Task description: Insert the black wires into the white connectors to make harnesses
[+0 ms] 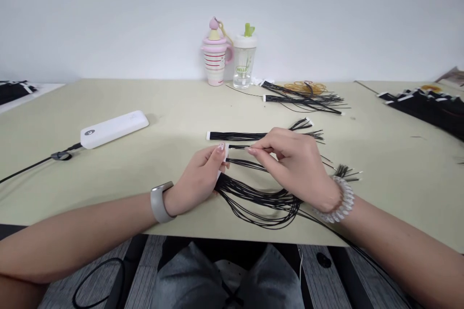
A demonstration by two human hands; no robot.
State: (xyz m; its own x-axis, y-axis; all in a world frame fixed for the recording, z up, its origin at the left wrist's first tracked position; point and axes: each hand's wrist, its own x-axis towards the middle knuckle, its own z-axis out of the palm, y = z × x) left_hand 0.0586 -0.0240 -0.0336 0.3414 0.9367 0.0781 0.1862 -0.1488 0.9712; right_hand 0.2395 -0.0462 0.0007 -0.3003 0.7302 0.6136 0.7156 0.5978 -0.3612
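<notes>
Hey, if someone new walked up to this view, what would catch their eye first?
Probably the left hand holding a white connector at the centre, with the right hand pinching a thin black wire beside it. Next, the looped bundle of black wires toward the front edge of the pale table. Near the wall, the pink-lidded cup and clear bottle stand out too.
</notes>
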